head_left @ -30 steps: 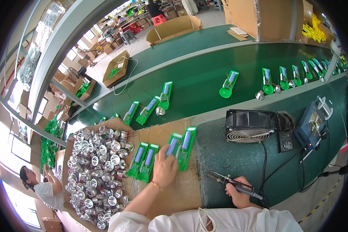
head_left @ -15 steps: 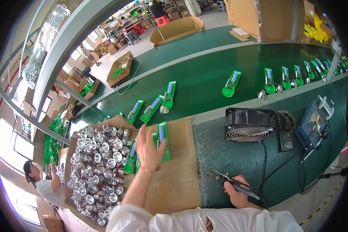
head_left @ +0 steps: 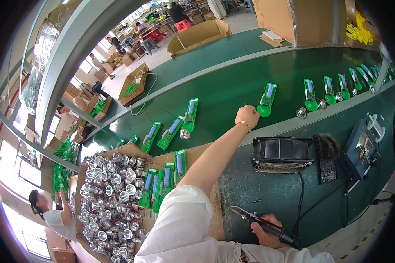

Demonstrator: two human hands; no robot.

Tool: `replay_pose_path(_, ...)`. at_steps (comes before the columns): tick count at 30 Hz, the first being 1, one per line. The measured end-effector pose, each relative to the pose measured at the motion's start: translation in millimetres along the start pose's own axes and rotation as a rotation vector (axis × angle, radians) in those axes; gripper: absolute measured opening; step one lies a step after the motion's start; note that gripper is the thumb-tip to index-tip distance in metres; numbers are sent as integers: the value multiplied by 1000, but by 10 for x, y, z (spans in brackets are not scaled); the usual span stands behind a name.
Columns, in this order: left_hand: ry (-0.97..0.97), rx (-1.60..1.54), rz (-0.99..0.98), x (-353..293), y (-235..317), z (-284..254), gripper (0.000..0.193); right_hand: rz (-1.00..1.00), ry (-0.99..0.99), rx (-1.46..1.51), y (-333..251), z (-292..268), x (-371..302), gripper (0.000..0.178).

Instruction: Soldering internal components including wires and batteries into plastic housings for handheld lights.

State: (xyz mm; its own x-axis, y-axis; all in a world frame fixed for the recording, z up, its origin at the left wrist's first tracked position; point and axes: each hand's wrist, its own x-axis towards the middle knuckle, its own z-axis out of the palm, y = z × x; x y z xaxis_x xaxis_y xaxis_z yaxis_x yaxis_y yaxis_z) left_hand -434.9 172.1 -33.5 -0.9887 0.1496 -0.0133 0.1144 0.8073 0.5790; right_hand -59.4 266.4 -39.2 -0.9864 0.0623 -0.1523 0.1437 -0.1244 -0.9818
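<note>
My left hand [head_left: 247, 116] reaches over the green belt, its fingers curled closed against the rounded end of a green flashlight housing [head_left: 267, 100]. What those fingers hold, if anything, is hidden. In my right hand [head_left: 268, 229] is a soldering iron [head_left: 261, 222], its tip pointing left above the dark green bench mat. Several green flashlight housings [head_left: 155, 186] with purple-blue cells lie to the left of my left sleeve. Beside them a cardboard box [head_left: 80, 219] holds a heap of silver reflector cups [head_left: 114, 193].
A black fan [head_left: 283, 151] with a wire grille stands right of my left forearm. Behind the iron are a dark stand [head_left: 327, 160] and a blue soldering station [head_left: 359, 149]. More housings [head_left: 310, 94] with cups line the belt [head_left: 224, 83]. Another person [head_left: 57, 215] works at the left.
My left hand has swung from the housings beside the reflector box up and right to the single housing on the belt, and its spread fingers have closed. My right hand still holds the iron.
</note>
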Motion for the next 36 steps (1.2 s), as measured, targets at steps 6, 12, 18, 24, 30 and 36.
replay_pose_path(6, 118, 44, -11, -85, 167, -168, 49, 48, 34, 26, -10, 15, 35, 20)
replay_pose_path(12, 119, 254, 50, 114, 192, 20, 32, -19, 44, -44, 16, 46, 11, 20)
replay_pose_path(18, 54, 197, -19, -561, 105, -353, 25, 0, 44, -32, 70, 28, -22, 19)
replay_pose_path(24, 212, 124, -17, -2468, -542, -911, 20, -33, 5, -28, -25, 45, 49, 14)
replay_pose_path(30, 486, 179, -104, -4075, -645, -780, 18, -108, 26, 30, -121, 58, 68, 17)
replay_pose_path(36, 527, 165, -174, -4829, -670, -591, 20, -154, 13, 29, -46, 120, 61, 16)
